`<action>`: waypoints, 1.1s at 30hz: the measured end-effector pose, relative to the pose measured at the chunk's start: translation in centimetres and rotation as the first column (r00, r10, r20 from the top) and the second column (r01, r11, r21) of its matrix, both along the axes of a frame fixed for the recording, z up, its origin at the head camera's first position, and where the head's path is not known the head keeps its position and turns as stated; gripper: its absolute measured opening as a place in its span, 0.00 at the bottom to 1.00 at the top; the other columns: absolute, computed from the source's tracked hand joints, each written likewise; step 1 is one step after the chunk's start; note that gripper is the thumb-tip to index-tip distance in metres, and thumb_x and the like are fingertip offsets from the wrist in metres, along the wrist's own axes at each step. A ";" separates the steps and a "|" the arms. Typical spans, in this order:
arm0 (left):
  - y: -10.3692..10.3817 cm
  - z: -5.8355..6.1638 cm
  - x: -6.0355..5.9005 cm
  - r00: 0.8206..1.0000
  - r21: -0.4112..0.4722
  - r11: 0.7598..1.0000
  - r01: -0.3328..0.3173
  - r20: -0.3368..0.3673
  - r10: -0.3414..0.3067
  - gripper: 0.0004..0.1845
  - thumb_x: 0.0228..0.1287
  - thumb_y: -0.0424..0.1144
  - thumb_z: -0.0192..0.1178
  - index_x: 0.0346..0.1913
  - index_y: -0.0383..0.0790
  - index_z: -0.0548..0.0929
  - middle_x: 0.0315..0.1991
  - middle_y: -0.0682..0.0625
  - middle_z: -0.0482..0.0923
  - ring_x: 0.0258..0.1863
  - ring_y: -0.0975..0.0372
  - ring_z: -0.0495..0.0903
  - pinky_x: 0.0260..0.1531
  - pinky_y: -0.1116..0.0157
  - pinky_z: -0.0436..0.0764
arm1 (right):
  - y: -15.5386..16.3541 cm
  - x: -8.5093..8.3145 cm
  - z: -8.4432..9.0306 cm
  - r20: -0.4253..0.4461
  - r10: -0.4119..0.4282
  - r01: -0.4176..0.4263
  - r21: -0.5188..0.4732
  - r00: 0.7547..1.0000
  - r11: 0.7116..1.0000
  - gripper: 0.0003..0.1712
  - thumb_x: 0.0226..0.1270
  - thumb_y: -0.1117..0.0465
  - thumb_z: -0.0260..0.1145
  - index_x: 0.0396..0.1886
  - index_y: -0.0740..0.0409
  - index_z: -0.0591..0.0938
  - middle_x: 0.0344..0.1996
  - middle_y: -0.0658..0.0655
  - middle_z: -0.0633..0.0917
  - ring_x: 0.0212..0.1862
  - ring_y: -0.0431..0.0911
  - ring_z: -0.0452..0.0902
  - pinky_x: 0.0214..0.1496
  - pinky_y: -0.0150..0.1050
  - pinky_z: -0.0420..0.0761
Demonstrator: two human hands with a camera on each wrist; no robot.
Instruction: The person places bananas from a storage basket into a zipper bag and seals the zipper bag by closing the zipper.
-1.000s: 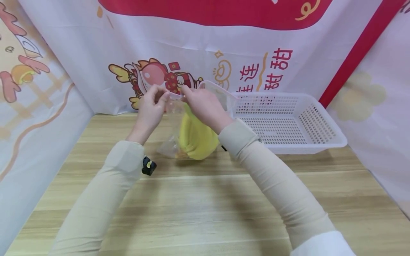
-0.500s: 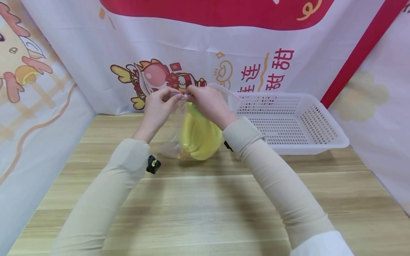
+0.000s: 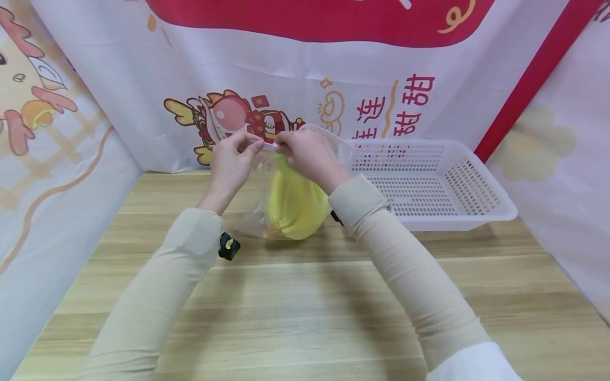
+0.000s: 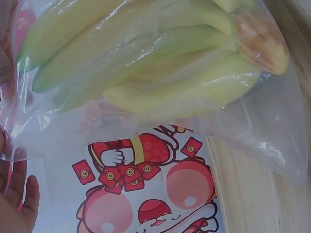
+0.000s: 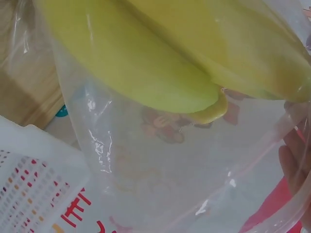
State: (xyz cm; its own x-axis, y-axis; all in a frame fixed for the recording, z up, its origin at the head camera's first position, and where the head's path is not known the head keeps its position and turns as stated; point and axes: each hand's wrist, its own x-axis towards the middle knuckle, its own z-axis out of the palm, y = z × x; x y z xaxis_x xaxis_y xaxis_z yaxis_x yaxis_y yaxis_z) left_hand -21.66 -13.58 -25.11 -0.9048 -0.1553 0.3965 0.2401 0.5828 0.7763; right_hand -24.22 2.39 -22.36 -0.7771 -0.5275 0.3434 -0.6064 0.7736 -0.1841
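Since half a second ago little has changed: the left hand [image 3: 232,163] and right hand [image 3: 310,154] stay raised, each grip pinching the top edge of the clear bag [image 3: 259,209], and have drifted slightly left. The bananas [image 3: 294,203] hang inside, its bottom on the wooden surface [image 3: 305,312]. A white basket [image 3: 431,182] sits right; printed cloth [image 3: 119,79] walls the space.

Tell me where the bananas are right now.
In the head view, the bananas sit inside the clear bag at table centre, below both hands, left of the white basket.
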 end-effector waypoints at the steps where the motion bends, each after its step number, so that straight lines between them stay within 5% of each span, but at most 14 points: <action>1: 0.0 -0.1 0.0 1.000 0.003 1.000 -0.004 0.001 0.004 0.13 0.66 0.44 0.59 0.42 0.37 0.85 0.34 0.43 0.83 0.23 0.71 0.69 0.25 0.74 0.68 | 0.0 0.0 0.0 -0.005 0.003 -0.003 -0.002 1.000 1.000 0.13 0.71 0.55 0.59 0.47 0.52 0.85 0.41 0.52 0.88 0.39 0.48 0.80 0.48 0.40 0.78; 9: -0.6 -0.4 -0.1 1.000 0.041 0.999 0.003 -0.010 -0.003 0.13 0.65 0.44 0.60 0.41 0.36 0.84 0.33 0.43 0.82 0.22 0.72 0.70 0.23 0.76 0.69 | -0.2 0.0 -0.2 -0.034 0.014 -0.014 0.008 0.999 1.000 0.13 0.70 0.55 0.59 0.46 0.52 0.86 0.38 0.52 0.89 0.39 0.48 0.81 0.50 0.40 0.78; 15: -0.9 -0.7 -0.3 0.998 0.041 0.998 0.056 -0.007 -0.056 0.13 0.67 0.44 0.57 0.43 0.37 0.82 0.35 0.45 0.80 0.28 0.70 0.70 0.28 0.74 0.69 | 0.4 -0.7 -0.4 0.088 0.049 -0.051 0.014 0.995 0.999 0.18 0.69 0.50 0.59 0.50 0.55 0.82 0.44 0.54 0.87 0.43 0.47 0.82 0.53 0.39 0.78; 20: -1.0 -0.8 -0.3 0.996 0.047 0.994 0.094 -0.009 -0.094 0.15 0.67 0.45 0.55 0.45 0.37 0.81 0.39 0.45 0.80 0.30 0.70 0.71 0.30 0.74 0.70 | 0.9 -1.0 -0.3 0.222 0.050 -0.076 0.112 0.974 0.991 0.34 0.68 0.39 0.55 0.66 0.54 0.72 0.63 0.56 0.76 0.62 0.51 0.73 0.70 0.49 0.62; 23: -1.0 -0.8 -0.4 0.995 0.052 0.993 0.103 -0.001 -0.103 0.16 0.67 0.46 0.55 0.46 0.37 0.81 0.40 0.45 0.80 0.31 0.69 0.71 0.30 0.74 0.71 | 1.1 -1.1 -0.3 0.316 0.061 -0.090 0.079 0.947 0.993 0.32 0.70 0.40 0.54 0.66 0.53 0.71 0.62 0.56 0.77 0.62 0.50 0.71 0.72 0.51 0.57; 27: -1.0 -0.8 -0.4 0.995 0.055 0.994 0.099 -0.001 -0.099 0.14 0.67 0.45 0.57 0.45 0.38 0.81 0.39 0.45 0.81 0.30 0.69 0.71 0.29 0.74 0.69 | 1.2 -1.3 -0.3 0.397 0.083 -0.079 -0.025 0.914 0.997 0.24 0.71 0.46 0.56 0.59 0.53 0.78 0.45 0.54 0.85 0.46 0.48 0.76 0.61 0.46 0.68; 30: -0.9 -0.8 -0.4 0.995 0.054 0.994 0.098 -0.002 -0.098 0.14 0.66 0.45 0.57 0.45 0.37 0.81 0.39 0.44 0.81 0.30 0.69 0.71 0.29 0.73 0.69 | 1.2 -1.2 -0.3 0.434 0.066 -0.038 -0.073 0.899 0.997 0.22 0.70 0.48 0.58 0.57 0.53 0.80 0.43 0.55 0.86 0.41 0.46 0.76 0.50 0.40 0.75; 33: -0.9 -0.9 -0.4 0.994 0.058 0.992 0.112 -0.006 -0.112 0.14 0.66 0.44 0.57 0.45 0.36 0.81 0.39 0.44 0.81 0.31 0.70 0.72 0.31 0.74 0.70 | 1.0 -1.2 -0.1 0.415 0.046 -0.017 -0.074 0.909 0.997 0.19 0.68 0.51 0.62 0.53 0.54 0.83 0.45 0.55 0.86 0.41 0.45 0.76 0.46 0.37 0.76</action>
